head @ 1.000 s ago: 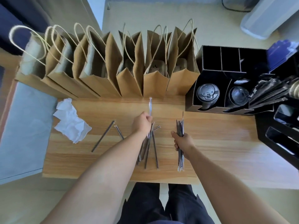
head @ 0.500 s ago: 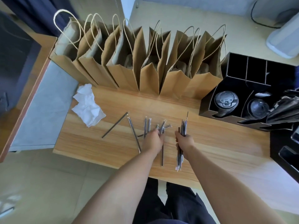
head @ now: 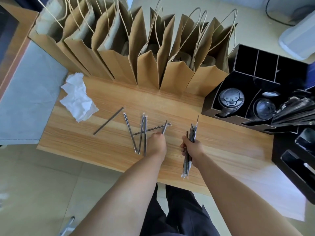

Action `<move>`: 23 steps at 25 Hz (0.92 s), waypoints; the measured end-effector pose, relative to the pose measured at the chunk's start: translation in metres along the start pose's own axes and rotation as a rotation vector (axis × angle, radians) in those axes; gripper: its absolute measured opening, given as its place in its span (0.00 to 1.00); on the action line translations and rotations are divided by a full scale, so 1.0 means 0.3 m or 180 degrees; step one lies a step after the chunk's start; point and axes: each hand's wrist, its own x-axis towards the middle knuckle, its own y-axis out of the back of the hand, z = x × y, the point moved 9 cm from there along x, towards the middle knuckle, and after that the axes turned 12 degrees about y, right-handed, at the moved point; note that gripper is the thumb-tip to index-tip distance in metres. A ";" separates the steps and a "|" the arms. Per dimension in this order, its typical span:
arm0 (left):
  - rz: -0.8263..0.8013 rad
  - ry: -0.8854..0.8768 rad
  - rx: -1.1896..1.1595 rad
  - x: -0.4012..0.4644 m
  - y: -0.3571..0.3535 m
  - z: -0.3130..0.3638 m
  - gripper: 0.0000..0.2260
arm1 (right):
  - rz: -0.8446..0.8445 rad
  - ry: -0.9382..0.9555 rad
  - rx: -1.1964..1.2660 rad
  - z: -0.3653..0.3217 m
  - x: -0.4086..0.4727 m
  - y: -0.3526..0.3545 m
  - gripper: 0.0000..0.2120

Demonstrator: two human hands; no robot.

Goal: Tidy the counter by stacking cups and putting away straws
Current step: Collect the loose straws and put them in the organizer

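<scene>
Several wrapped dark straws (head: 141,133) lie scattered on the wooden counter (head: 221,150). One straw (head: 108,120) rests apart at the left. My left hand (head: 157,142) is down among them, its fingertips pinching a straw (head: 164,127) at the right end of the scatter. My right hand (head: 191,146) grips a bundle of straws (head: 191,133) upright, with the ends sticking out above and below the fist. In the black organizer (head: 219,92) at the right sit a stack of cup lids (head: 231,99) and a clear dome lid (head: 264,108).
A row of brown paper bags (head: 148,53) lines the counter's far edge. A crumpled white napkin (head: 76,97) lies at the left end. More wrapped straws (head: 296,109) fill a compartment at far right. A grey surface (head: 29,99) adjoins the counter on the left.
My left hand, which held one straw raised a second ago, has come down onto the scattered straws and pinches one. The right hand still holds its bundle. The view has shifted left.
</scene>
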 end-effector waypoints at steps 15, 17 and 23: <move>-0.1999 -0.0134 -0.2017 -0.137 0.009 0.200 0.10 | -0.0155 0.0299 -0.0390 -0.129 -0.045 0.035 0.16; -0.2090 -0.0047 -0.2120 -0.143 0.004 0.174 0.09 | -0.0151 0.0348 -0.0388 -0.132 -0.042 0.020 0.13; 0.0165 0.0851 -0.1278 0.021 0.146 -0.159 0.15 | 0.0093 0.0280 -0.0307 -0.082 -0.014 0.030 0.14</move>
